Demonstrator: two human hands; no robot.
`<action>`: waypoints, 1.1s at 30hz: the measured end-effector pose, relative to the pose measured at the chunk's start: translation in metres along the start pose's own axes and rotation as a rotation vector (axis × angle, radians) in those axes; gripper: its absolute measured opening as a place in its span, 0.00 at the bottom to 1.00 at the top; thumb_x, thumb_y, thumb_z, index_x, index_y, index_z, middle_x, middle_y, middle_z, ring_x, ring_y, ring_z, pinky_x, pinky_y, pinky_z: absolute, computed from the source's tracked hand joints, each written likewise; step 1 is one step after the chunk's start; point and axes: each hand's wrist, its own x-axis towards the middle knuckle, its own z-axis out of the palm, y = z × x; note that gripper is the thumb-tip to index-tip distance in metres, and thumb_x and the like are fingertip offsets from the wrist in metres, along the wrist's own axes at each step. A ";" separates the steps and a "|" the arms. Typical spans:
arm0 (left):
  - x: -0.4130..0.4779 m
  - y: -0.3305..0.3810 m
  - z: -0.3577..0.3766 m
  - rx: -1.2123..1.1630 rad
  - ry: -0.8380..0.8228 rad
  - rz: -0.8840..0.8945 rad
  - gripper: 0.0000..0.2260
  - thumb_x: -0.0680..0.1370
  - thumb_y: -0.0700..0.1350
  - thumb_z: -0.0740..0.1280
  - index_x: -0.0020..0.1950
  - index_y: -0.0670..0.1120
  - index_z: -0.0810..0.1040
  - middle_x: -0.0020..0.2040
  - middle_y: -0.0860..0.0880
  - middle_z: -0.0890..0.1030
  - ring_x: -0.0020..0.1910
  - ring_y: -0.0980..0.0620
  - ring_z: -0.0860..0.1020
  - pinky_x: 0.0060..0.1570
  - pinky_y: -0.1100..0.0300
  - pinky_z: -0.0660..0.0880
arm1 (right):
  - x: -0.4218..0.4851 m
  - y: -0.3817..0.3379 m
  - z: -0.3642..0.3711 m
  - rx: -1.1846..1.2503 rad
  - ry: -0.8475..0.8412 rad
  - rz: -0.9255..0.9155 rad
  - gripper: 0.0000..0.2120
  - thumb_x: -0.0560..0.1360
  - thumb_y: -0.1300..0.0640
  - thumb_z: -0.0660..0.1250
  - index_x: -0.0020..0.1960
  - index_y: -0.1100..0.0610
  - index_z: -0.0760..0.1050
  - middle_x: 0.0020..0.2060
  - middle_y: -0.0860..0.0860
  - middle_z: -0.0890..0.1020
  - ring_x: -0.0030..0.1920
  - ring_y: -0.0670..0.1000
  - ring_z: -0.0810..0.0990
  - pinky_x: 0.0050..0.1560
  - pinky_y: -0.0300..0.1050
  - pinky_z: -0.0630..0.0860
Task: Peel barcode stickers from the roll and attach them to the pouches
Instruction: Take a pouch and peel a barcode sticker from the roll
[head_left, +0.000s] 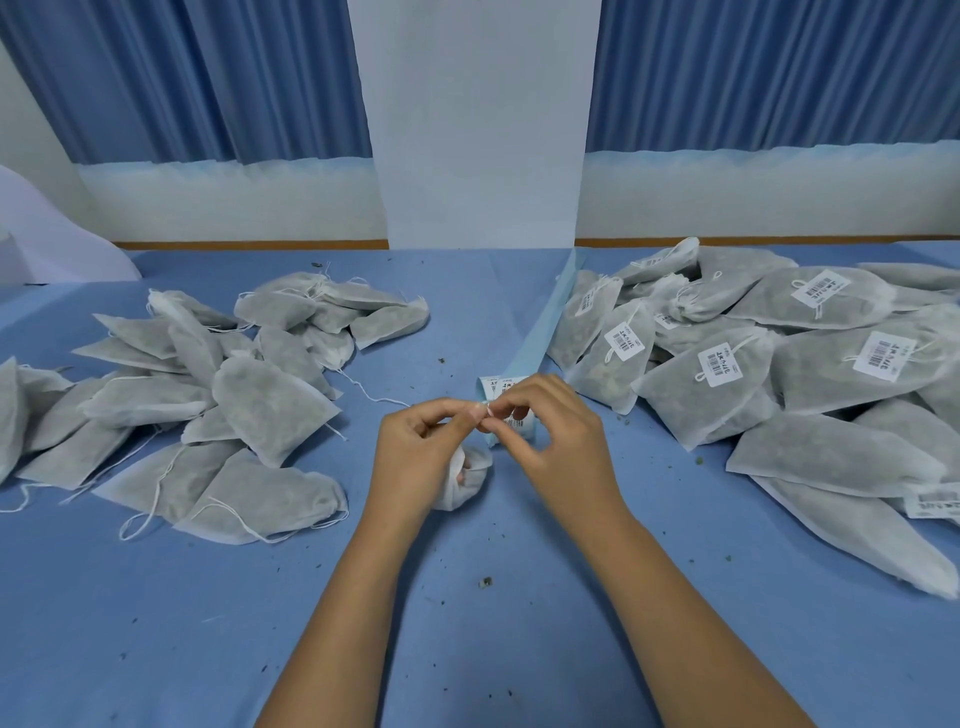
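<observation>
Carefully we pinch the flimsy, tacky sticker (517, 418) by its corner, with left hand (415, 457) and right hand (556, 441) grips both closed on it.

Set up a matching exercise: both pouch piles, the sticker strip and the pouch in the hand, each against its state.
Things:
1 left pile
2 right pile
3 sticker strip
4 held pouch

States:
A barcode stickers on
B gripped in the left hand
C no stickers showing
D light blue, lying in a long band

Pairs: 1-C, 2-A, 3-D, 4-B
</observation>
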 end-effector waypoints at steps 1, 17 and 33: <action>-0.001 0.001 0.000 -0.001 -0.010 -0.008 0.09 0.75 0.43 0.70 0.35 0.50 0.85 0.33 0.53 0.82 0.28 0.55 0.74 0.33 0.65 0.73 | 0.000 0.001 0.000 -0.017 0.023 -0.024 0.04 0.71 0.62 0.72 0.39 0.61 0.78 0.35 0.51 0.80 0.38 0.50 0.77 0.42 0.43 0.73; 0.003 0.007 -0.015 -0.124 -0.146 -0.019 0.08 0.65 0.40 0.76 0.36 0.51 0.82 0.32 0.54 0.76 0.22 0.56 0.70 0.24 0.68 0.69 | 0.012 0.015 -0.023 0.308 0.187 0.552 0.10 0.77 0.65 0.62 0.39 0.55 0.73 0.32 0.45 0.77 0.33 0.37 0.74 0.39 0.28 0.68; 0.008 -0.005 -0.018 0.103 0.170 -0.211 0.19 0.75 0.56 0.68 0.44 0.38 0.80 0.42 0.45 0.85 0.44 0.44 0.82 0.49 0.50 0.77 | 0.013 -0.010 -0.016 0.695 0.123 0.451 0.07 0.77 0.66 0.62 0.42 0.57 0.73 0.34 0.48 0.83 0.36 0.44 0.78 0.42 0.34 0.74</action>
